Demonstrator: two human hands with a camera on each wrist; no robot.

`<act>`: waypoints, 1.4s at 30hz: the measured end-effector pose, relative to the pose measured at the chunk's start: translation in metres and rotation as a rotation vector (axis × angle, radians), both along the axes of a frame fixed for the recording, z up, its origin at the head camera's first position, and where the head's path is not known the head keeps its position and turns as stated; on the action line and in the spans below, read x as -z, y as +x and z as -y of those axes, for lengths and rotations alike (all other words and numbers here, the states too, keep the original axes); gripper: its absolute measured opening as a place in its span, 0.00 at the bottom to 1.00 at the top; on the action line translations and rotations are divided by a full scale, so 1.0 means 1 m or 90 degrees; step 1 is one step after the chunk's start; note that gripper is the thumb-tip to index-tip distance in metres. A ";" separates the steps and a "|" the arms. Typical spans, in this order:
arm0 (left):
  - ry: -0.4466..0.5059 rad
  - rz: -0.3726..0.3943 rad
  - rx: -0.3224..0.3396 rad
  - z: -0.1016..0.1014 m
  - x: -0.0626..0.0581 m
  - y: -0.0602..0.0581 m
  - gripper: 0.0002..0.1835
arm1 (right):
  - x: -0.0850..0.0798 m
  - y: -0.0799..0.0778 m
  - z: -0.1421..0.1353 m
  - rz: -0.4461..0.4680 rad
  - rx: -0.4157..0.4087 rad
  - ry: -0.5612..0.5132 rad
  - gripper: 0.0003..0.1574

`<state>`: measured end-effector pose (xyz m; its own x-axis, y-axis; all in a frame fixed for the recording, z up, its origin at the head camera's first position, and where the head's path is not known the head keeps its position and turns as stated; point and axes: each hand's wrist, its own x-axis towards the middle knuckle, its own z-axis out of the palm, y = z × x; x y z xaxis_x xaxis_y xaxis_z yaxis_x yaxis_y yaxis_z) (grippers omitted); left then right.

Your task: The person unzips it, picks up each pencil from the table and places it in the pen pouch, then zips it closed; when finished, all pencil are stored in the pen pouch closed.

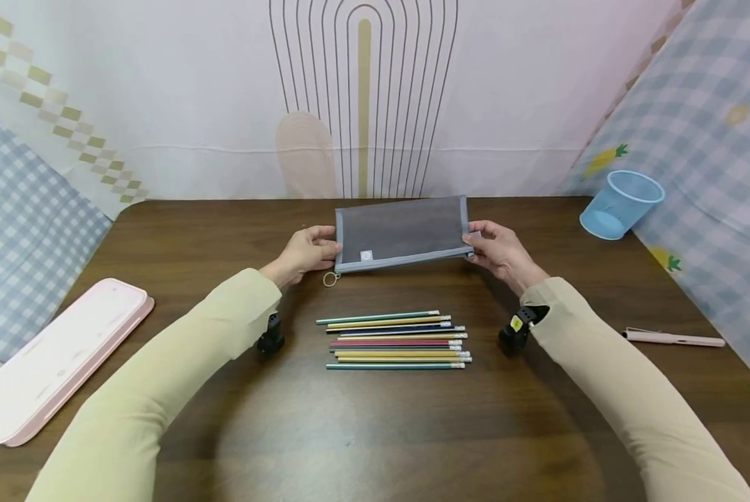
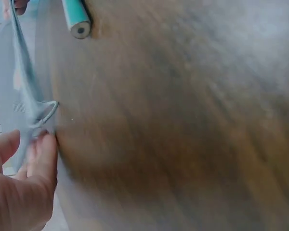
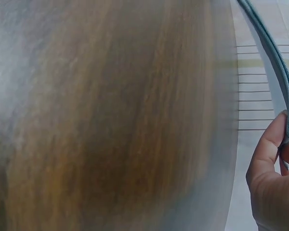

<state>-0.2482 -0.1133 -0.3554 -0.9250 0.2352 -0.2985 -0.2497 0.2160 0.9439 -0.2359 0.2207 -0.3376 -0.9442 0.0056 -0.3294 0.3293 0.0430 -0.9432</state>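
A grey mesh zip pouch (image 1: 403, 233) with a pale blue-grey border is held up near the table's back edge. My left hand (image 1: 306, 252) pinches its left end beside the zipper's ring pull (image 1: 331, 279). At the opposite end, my right hand (image 1: 500, 252) grips the corner between thumb and fingers. In the right wrist view the zipper (image 3: 274, 48) runs along the pouch's edge up to that hand. In front of the pouch, several pencils (image 1: 394, 342) lie side by side on the table, their eraser ends to the right.
A pale pink case (image 1: 61, 355) lies at the left of the wooden table (image 1: 362, 432). On the right, a blue mesh cup (image 1: 622, 202) stands at the back, with a white pen (image 1: 672, 338) nearer the front. Patterned cloth (image 1: 714, 160) borders the table.
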 end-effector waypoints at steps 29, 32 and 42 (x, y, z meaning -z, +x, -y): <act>0.172 0.139 -0.097 -0.007 0.003 0.002 0.22 | 0.005 0.016 0.007 0.083 -0.017 -0.234 0.36; 0.194 0.146 -0.106 -0.008 0.001 0.004 0.21 | 0.006 0.021 0.012 0.094 -0.030 -0.258 0.28; 0.248 0.149 -0.114 -0.011 0.013 -0.002 0.16 | 0.005 0.033 0.058 0.131 -0.083 -0.258 0.31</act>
